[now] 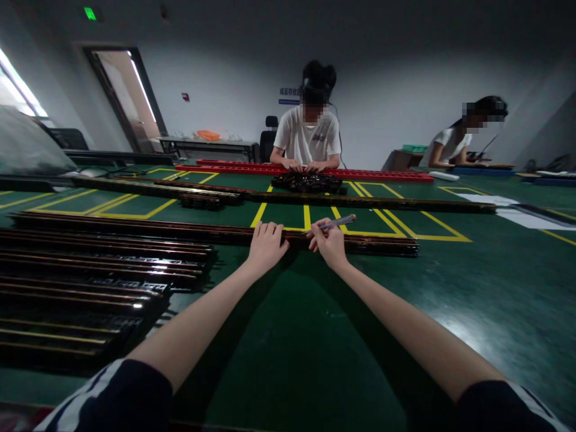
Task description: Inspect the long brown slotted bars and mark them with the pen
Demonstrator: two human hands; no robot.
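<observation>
A long, dark, glossy rail (378, 245) lies crosswise on the green table in front of me. My left hand (266, 247) is closed over it, fingers across the top and thumb on the near side. Just to the right, my right hand (330, 245) pinches a slim pen (338, 222). The pen slants, its lower end pointing left toward the rail between my hands. Whether its tip touches the rail I cannot tell.
Several similar dark rails (99, 258) are stacked at left on the green table (292, 360). Another long rail (382, 202) runs farther back. Across the table a person (310, 138) handles a dark bundle (310, 183) beside a red rail (382, 175). Papers (535, 219) and a second person (450, 147) are at right.
</observation>
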